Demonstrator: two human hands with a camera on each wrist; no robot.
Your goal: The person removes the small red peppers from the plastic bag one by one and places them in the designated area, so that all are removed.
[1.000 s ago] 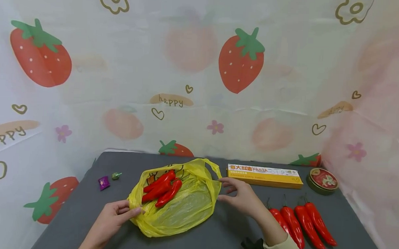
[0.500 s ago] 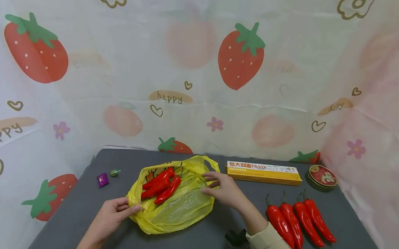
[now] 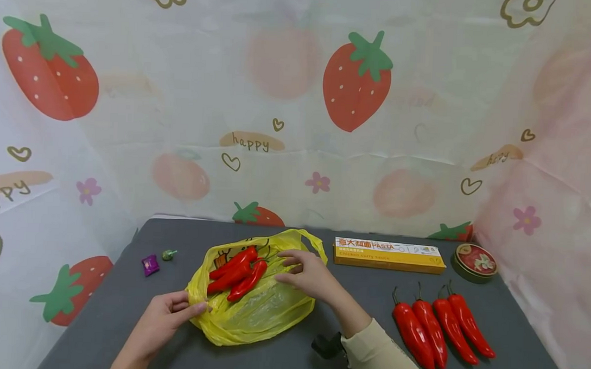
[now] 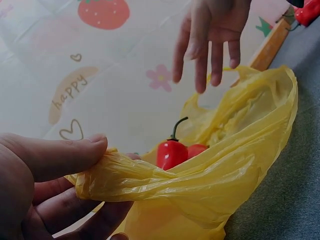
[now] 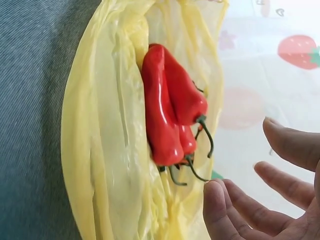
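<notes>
A yellow plastic bag (image 3: 276, 311) lies on its side-to-side width with its mouth spread, and three red chili peppers (image 3: 231, 280) rest inside toward its left. My left hand (image 3: 161, 318) pinches the bag's left rim; in the left wrist view the thumb (image 4: 65, 159) presses the gathered plastic against the fingers. Over the right part of the bag's mouth hovers my right hand (image 3: 309, 273), fingers loosely extended and holding nothing. The right wrist view has its fingertips (image 5: 216, 195) close to the pepper stems, apparently without contact.
Several more red chili peppers (image 3: 439, 330) lie in a row on the dark table (image 3: 279, 363) at right. Behind them are a pasta box (image 3: 389, 255) and a round tin (image 3: 474, 262). A purple packet (image 3: 150, 265) and a small green item (image 3: 168, 254) lie at left.
My right hand has moved left from the bag's right rim to above its opening, toward the peppers inside. My left hand keeps its hold on the left rim.
</notes>
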